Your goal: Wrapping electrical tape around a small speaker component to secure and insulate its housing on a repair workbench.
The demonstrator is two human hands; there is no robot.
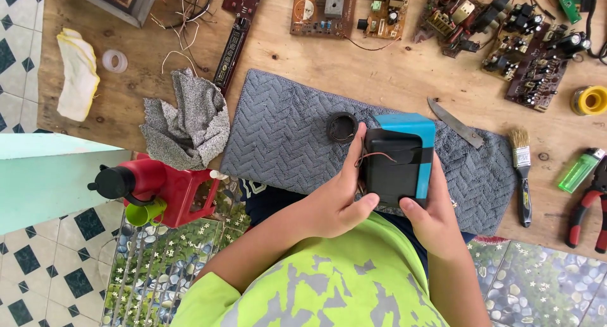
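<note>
A wooden table [354, 68] fills the upper part of the view, above a tiled floor [38, 270] patterned in dark diamonds and a pebble-print mat [544, 276] at 5 o'clock. On the table lies a grey quilted mat [284, 131], and held just above its middle is a black box with a blue side [398, 159], a thin reddish wire looping across its dark face. The left hand [335, 204] wraps the box from 9 o'clock, fingers curled up its left edge and thumb pressed against the lower edge; the right hand [433, 216] grips it from 4 o'clock, thumb on the bottom corner and fingers folded behind the blue side. Touching the box at 10 o'clock sits a black ring [342, 126] on the mat. At 3 o'clock from the box a knife blade [454, 121] rests at the mat's edge, then a paintbrush [521, 172], a green lighter [580, 170] and red-handled pliers [588, 210]. Along 12 o'clock lie several circuit boards [518, 42], with a yellow solder spool [590, 100] at 2 o'clock. At 9 o'clock a crumpled grey cloth [186, 121] lies beside the mat, a white cloth [77, 74] and a tape roll [114, 61] farther out, and a red jug [158, 185] stands below the table edge.
</note>
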